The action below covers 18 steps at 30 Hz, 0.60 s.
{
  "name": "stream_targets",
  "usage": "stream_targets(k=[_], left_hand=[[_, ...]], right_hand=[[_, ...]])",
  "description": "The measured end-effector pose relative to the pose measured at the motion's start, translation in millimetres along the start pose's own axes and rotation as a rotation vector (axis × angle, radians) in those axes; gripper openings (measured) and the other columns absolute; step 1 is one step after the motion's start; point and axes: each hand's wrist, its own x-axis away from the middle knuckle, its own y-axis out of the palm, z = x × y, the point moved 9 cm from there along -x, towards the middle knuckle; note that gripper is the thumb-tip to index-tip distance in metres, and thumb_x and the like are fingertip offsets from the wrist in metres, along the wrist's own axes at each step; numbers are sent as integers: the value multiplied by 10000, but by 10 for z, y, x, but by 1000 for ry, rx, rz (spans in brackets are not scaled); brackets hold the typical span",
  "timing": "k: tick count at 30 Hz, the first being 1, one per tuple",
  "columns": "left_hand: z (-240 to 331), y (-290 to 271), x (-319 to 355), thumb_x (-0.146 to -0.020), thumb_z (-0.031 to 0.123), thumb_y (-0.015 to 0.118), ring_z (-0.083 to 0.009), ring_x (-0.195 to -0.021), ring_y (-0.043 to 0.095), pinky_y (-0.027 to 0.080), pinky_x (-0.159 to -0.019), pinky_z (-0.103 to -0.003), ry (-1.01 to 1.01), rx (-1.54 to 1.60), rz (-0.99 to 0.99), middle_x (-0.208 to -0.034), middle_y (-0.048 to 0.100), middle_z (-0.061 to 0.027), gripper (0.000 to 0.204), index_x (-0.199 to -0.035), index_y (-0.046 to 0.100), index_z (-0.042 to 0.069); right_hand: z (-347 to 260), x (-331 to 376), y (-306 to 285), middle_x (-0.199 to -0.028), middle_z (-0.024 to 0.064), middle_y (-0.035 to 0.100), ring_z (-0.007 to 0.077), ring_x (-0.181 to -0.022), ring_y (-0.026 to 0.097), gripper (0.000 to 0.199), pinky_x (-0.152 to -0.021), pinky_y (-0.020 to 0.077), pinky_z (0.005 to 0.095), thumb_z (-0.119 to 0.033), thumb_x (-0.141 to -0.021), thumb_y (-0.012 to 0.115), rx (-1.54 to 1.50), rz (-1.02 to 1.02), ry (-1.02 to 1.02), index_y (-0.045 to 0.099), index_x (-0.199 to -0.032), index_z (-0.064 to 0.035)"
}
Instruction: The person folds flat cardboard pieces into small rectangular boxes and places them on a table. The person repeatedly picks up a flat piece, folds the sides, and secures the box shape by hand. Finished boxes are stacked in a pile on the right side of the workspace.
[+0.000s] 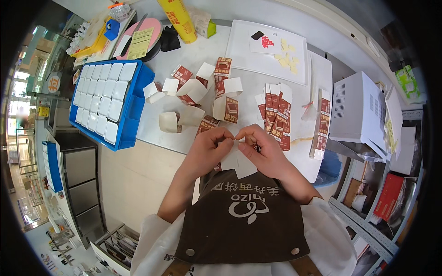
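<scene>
In front of my apron, my left hand and my right hand meet with fingertips nearly touching. Both pinch the upper edge of a small paper carton, whose white side shows below the fingers. My fingers cover most of its top. Just beyond the hands lie several opened red-and-white cartons, one of them an upright carton and another a white-sided carton. To the right of my right hand, a fanned pile of flat red cartons rests on the table.
A blue crate with rows of white lidded containers stands at the left. Farther back are a pink round board with a knife and a yellow roll. A white tray holds pale pieces. At right stands a white appliance.
</scene>
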Motion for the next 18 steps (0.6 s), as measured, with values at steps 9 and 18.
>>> stream_targets(k=[9,18], left_hand=[[118,71,-26,-946,141,621,-121,-728,573,449,-624,-281,170,-183,89,-833,656,-75,178,-1024,672,-10],[343,235,55,-910,134,687,-196,-817,609,479,-750,-311,261,-375,13,-915,665,-111,248,-1122,669,7]], right_hand=[[-77,31,-137,-709,0,456,78,-645,419,114,-593,365,247,-51,-967,594,65,131,-121,563,-1076,-58],[-2,43,-263,-676,6,463,83,-622,431,105,-594,386,250,-45,-967,583,70,217,-88,567,-1070,-54]])
